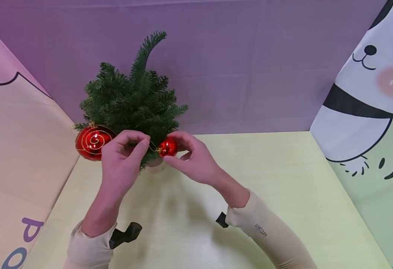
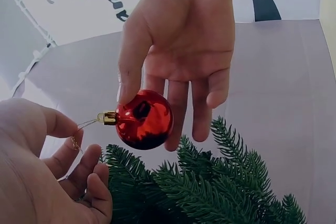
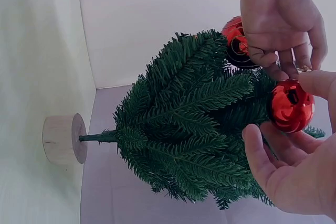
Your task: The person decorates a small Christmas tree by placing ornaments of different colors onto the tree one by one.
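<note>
A small shiny red bauble (image 1: 168, 147) with a gold cap is held between the thumb and fingers of my right hand (image 1: 196, 158). My left hand (image 1: 122, 160) pinches the thin gold hanging string (image 2: 87, 124) tied to that cap. Both hands are in front of a small artificial Christmas tree (image 1: 132, 101), whose branches show close behind the bauble in the left wrist view. On the tree's left side hangs a larger red bauble (image 1: 93, 142) with a gold spiral, partly hidden by my left hand.
The tree stands on a round wooden base (image 3: 64, 139) on the pale tabletop (image 1: 267, 186). A purple backdrop (image 1: 250, 67) rises behind it. Printed side panels flank the table, with a panda (image 1: 368, 93) on the right one.
</note>
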Motion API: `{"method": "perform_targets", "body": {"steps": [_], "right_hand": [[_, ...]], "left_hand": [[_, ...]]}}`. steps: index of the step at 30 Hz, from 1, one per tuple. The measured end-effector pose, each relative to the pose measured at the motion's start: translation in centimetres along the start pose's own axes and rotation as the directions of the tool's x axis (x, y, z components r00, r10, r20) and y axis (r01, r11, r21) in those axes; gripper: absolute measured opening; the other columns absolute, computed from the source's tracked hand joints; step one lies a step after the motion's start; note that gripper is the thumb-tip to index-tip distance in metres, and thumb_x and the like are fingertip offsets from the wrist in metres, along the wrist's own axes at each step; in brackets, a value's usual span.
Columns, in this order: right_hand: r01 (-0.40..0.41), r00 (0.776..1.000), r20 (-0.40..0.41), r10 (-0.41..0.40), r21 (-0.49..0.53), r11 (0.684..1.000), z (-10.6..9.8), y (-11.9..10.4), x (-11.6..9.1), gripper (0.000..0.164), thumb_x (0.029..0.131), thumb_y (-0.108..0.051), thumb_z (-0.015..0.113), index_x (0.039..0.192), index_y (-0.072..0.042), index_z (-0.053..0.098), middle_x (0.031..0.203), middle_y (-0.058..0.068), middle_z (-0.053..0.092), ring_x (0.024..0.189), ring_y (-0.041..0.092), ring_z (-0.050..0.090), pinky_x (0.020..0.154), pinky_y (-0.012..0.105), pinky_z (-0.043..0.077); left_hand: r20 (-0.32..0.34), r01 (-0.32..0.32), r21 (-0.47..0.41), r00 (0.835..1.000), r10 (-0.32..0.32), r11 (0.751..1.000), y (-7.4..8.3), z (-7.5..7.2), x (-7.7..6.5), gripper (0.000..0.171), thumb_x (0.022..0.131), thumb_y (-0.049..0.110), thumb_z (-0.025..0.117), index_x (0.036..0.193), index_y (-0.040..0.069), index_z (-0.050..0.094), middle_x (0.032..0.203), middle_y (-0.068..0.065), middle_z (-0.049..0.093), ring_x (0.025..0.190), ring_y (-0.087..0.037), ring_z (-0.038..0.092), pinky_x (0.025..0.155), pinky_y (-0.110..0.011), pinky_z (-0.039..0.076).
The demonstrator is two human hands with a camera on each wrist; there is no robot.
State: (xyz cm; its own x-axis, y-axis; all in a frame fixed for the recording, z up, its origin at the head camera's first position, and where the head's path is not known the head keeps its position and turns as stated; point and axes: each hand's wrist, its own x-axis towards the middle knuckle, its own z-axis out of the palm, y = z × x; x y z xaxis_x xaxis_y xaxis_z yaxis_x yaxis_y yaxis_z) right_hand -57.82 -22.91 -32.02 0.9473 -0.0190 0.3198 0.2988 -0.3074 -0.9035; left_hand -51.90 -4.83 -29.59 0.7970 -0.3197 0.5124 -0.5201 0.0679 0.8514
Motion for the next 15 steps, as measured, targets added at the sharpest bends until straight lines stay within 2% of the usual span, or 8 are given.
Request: {"method": "perform_targets", "body": {"steps": [4, 7, 11, 15], "right_hand": [[0.004, 1.0, -0.014, -0.005, -0.077, 0.997, 0.2, -0.2, -0.2, 0.051, 0.088, -0.014, 0.072, 0.134, -0.005, 0.052, 0.124, 0.006, 0.061, 0.103, 0.015, 0.059, 0.079, 0.034, 0.053], [0.046, 0.998, -0.042, -0.052, -0.14, 0.989, 0.3, -0.5, -0.3, 0.049, 0.089, -0.017, 0.073, 0.132, -0.006, 0.055, 0.129, 0.008, 0.059, 0.109, 0.018, 0.057, 0.086, 0.034, 0.05], [0.102, 0.992, -0.058, -0.114, -0.173, 0.98, 0.3, -1.2, -0.2, 0.035, 0.089, -0.017, 0.072, 0.121, -0.005, 0.064, 0.12, 0.002, 0.063, 0.111, 0.022, 0.057, 0.088, 0.031, 0.047], [0.104, 0.991, -0.062, -0.115, -0.16, 0.982, 0.4, -1.8, 0.1, 0.024, 0.089, -0.015, 0.071, 0.112, -0.007, 0.069, 0.114, -0.004, 0.064, 0.109, 0.02, 0.058, 0.087, 0.031, 0.048]], "left_hand": [[0.026, -0.056, 0.064, 0.998, 0.054, 0.996, 0.0, -0.1, 0.2, 0.007, 0.091, -0.002, 0.064, 0.092, -0.005, 0.07, 0.092, 0.003, 0.065, 0.082, -0.016, 0.058, 0.066, -0.024, 0.045], [0.058, -0.063, 0.095, 0.997, 0.058, 0.993, 0.1, -0.2, 0.2, 0.006, 0.091, 0.0, 0.066, 0.092, -0.002, 0.072, 0.094, 0.003, 0.064, 0.089, -0.016, 0.056, 0.069, -0.026, 0.044], [0.094, -0.059, 0.124, 0.994, 0.047, 0.991, 0.1, -0.2, 0.2, 0.006, 0.09, 0.001, 0.066, 0.093, 0.0, 0.072, 0.097, 0.0, 0.063, 0.092, -0.015, 0.055, 0.069, -0.026, 0.043], [0.106, -0.059, 0.144, 0.993, 0.044, 0.988, 0.1, -0.4, 0.3, 0.007, 0.09, 0.001, 0.067, 0.094, 0.0, 0.072, 0.097, 0.0, 0.062, 0.092, -0.014, 0.055, 0.069, -0.025, 0.043]]}}
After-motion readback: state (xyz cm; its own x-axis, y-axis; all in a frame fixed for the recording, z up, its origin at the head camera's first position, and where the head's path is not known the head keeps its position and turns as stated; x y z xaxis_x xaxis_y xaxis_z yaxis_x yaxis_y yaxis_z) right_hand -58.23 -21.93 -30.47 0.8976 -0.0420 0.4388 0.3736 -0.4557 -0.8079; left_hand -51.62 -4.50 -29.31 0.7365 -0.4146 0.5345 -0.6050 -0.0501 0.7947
